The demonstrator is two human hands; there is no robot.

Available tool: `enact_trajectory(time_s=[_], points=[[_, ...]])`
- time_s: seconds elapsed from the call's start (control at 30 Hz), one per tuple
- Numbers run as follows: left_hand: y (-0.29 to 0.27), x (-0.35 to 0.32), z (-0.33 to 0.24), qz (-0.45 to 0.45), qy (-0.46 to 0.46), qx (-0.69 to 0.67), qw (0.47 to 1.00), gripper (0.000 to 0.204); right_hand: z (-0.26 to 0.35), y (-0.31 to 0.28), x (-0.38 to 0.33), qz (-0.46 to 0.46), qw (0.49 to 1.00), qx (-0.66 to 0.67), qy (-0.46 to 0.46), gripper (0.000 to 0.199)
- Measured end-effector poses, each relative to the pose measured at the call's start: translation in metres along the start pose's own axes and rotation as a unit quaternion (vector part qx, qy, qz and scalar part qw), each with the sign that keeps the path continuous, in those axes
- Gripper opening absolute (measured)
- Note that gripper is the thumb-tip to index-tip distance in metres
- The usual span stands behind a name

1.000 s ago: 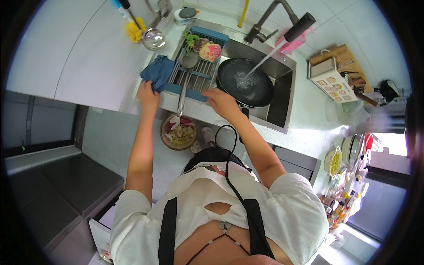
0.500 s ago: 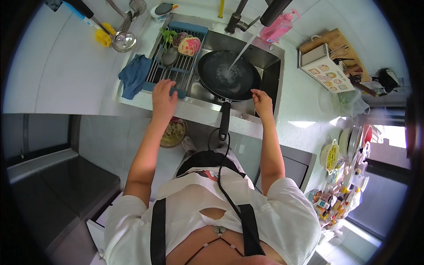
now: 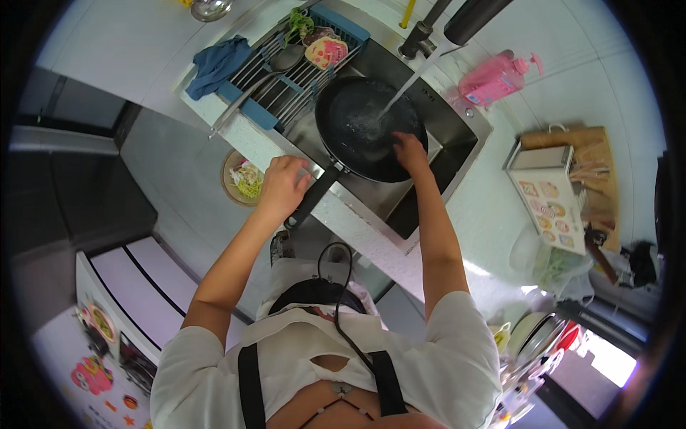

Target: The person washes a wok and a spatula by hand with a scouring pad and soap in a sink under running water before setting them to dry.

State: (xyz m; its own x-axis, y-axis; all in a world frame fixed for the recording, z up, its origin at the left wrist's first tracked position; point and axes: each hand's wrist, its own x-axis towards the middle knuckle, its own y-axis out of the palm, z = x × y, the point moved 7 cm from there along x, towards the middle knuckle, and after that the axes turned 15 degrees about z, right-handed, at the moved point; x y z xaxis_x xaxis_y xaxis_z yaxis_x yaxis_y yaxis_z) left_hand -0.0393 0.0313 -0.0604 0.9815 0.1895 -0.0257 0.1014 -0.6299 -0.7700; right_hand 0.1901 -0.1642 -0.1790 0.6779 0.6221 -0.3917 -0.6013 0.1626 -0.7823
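Observation:
In the metal sink [image 3: 480, 136] lies a black frying pan [image 3: 350, 118], its dark handle [image 3: 314, 194] reaching over the front edge towards me. Water runs from the faucet [image 3: 457, 32] into the pan and ripples in it. My right hand [image 3: 411, 154] reaches over the rim, its fingers apart inside the pan near the stream; whether they touch the bottom is unclear. Beside the pan handle hovers my left hand [image 3: 286, 184], loosely bent, with nothing seen in it. A blue-framed drying rack [image 3: 259, 114] across the sink's left holds a ladle [image 3: 286, 58], green leaves [image 3: 299, 26] and a pink patterned piece [image 3: 326, 52].
A blue cloth [image 3: 216, 68] lies left of the rack. Behind the sink's right corner stands a pink pump bottle [image 3: 493, 80]. A utensil holder [image 3: 547, 193] is at the right, with a plastic bag [image 3: 554, 264] near it. A bowl of vegetable scraps [image 3: 232, 179] sits low, below the counter.
The view has turned, so the sink now looks slanted. My right hand has gone from the pan's rim into the pan. My left hand has moved from the rack to beside the handle.

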Motion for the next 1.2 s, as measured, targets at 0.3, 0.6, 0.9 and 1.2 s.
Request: enact_trajectory(time_s=[0.3,0.6,0.9,1.2], points=[[0.028,0.036,-0.040,-0.043,-0.038,0.073,0.996,0.022,-0.009,0.010,0.044,0.042,0.995,-0.077,-0.037,0.046],[0.031,0.035,-0.026,0.001,-0.075,0.125,0.989,0.021,-0.046,0.043,0.091,0.130,0.983,-0.122,-0.034,0.050],[0.025,0.024,-0.019,0.046,-0.067,0.053,0.995,0.021,0.084,0.083,0.050,0.284,0.884,0.196,-0.317,0.033],[0.017,0.022,-0.024,0.021,-0.053,0.060,0.997,0.019,0.053,0.001,0.160,-0.179,0.938,-0.174,-0.240,0.023]])
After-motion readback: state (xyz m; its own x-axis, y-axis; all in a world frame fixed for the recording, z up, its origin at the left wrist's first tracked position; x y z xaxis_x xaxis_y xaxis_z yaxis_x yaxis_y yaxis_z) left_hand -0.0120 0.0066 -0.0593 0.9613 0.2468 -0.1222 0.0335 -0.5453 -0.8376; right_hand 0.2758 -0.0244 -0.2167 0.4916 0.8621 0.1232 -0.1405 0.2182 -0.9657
